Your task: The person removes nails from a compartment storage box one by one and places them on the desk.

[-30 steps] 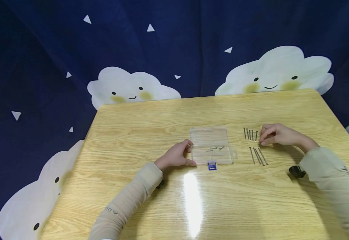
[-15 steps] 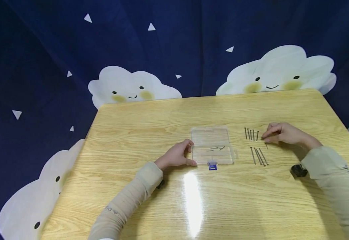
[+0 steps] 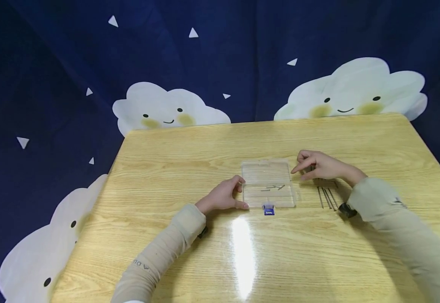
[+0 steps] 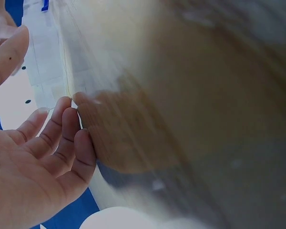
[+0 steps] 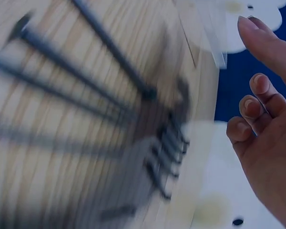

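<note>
A clear plastic box (image 3: pixel 267 198) lies with its lid laid back, and several small nails (image 3: pixel 274 187) are scattered inside. My left hand (image 3: pixel 225 194) holds the left end of its base, thumb at the front corner and fingers at the back. To the right of the box, my right hand (image 3: pixel 320 165) hovers with its index finger stretched towards the lid; nothing shows between its fingers. Several long nails (image 3: pixel 327 198) lie below that hand. The right wrist view also shows a row of nails (image 5: pixel 164 152), mostly hidden under the hand in the head view.
A blue latch (image 3: pixel 269 210) sticks out from the box's front. One small nail (image 3: pixel 335 184) lies beside the long ones. The wooden table (image 3: pixel 159 176) ends at a dark blue curtain (image 3: pixel 159 46) with cloud prints. Light glares off the table (image 3: pixel 242 256) in front.
My right hand has left the small nail on the table and moved left, over the upper row of nails towards the box. The left hand stays at the box.
</note>
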`<control>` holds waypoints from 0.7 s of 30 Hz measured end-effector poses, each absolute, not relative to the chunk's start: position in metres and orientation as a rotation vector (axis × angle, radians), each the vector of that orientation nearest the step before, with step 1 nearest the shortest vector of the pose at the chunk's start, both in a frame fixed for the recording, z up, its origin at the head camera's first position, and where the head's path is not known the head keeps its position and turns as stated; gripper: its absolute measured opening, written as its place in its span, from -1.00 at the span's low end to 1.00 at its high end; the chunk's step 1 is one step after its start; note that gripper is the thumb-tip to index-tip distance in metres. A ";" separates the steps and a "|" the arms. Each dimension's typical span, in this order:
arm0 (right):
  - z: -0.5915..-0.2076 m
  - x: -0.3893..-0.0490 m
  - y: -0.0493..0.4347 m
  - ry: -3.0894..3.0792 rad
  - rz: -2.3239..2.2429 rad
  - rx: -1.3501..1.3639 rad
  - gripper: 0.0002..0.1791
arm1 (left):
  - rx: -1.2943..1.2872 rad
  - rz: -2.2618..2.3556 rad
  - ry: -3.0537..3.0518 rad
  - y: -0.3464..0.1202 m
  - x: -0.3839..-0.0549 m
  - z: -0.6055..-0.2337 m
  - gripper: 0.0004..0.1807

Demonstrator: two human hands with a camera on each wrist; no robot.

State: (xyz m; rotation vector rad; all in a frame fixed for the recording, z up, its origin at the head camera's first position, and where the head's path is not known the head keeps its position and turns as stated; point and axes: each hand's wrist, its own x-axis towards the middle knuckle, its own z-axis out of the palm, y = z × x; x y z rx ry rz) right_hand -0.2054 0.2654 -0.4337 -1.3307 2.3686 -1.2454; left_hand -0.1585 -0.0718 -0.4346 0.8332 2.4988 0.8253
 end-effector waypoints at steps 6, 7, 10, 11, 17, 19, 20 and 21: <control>-0.434 -0.210 0.233 2.279 -1.213 -1.367 -0.70 | 0.822 0.819 2.488 -0.071 -0.159 -0.434 -0.26; -0.434 -0.210 0.229 2.271 -1.201 -1.360 -0.71 | 0.823 0.823 2.486 -0.071 -0.159 -0.435 -0.26; -0.433 -0.211 0.217 2.262 -1.135 -1.344 -0.71 | 0.829 0.826 2.484 -0.071 -0.159 -0.435 -0.26; -0.433 -0.211 0.213 2.261 -1.109 -1.327 -0.71 | 0.832 0.826 2.486 -0.072 -0.159 -0.435 -0.26; -0.435 -0.212 0.195 2.278 -0.933 -1.362 -0.70 | 0.845 0.817 2.504 -0.072 -0.160 -0.435 -0.26; -0.437 -0.212 0.190 2.299 -0.872 -1.400 -0.71 | 0.847 0.824 2.503 -0.073 -0.160 -0.435 -0.26; -0.438 -0.212 0.188 2.312 -0.844 -1.421 -0.72 | 0.846 0.826 2.502 -0.073 -0.160 -0.434 -0.27; -0.439 -0.212 0.186 2.320 -0.826 -1.440 -0.73 | 0.845 0.828 2.501 -0.073 -0.160 -0.434 -0.27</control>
